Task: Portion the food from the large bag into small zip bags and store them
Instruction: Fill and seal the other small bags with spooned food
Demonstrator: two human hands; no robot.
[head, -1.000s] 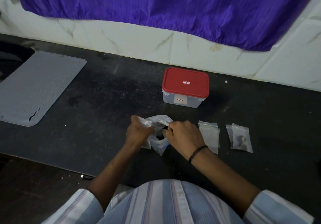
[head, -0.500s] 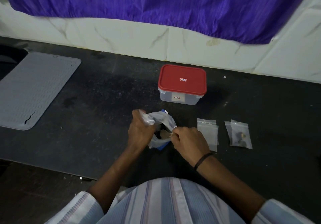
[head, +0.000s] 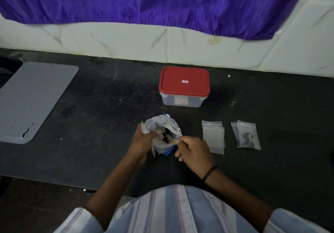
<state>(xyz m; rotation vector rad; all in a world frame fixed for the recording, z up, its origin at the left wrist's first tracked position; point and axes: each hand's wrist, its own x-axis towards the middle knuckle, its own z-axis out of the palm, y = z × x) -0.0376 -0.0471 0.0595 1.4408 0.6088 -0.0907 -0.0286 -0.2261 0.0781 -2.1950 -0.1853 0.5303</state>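
**Scooping from big bag, head cam**

L hand point(head: 142, 140) grips the mouth of the crumpled clear plastic large bag point(head: 163, 133), holding it open on the black counter point(head: 108, 106). R hand point(head: 194, 150) pinches a small pale wooden spoon point(head: 171, 139), bowl end inside the bag w/ dark food bits. Bag sits just in front of the red-lidded clear plastic box point(head: 184, 88). Right of the bag: empty small clear zip bags point(head: 213, 137), then a filled zip bag point(head: 247, 136).

My left hand point(head: 142, 139) grips big bag point(head: 163, 126) mouth | right hand point(head: 194, 150) holds spoon point(head: 170, 139) dipped in bag | empty zip bags point(head: 213, 137), filled zip bag point(head: 247, 136) right | red-lid box point(head: 184, 85) behind
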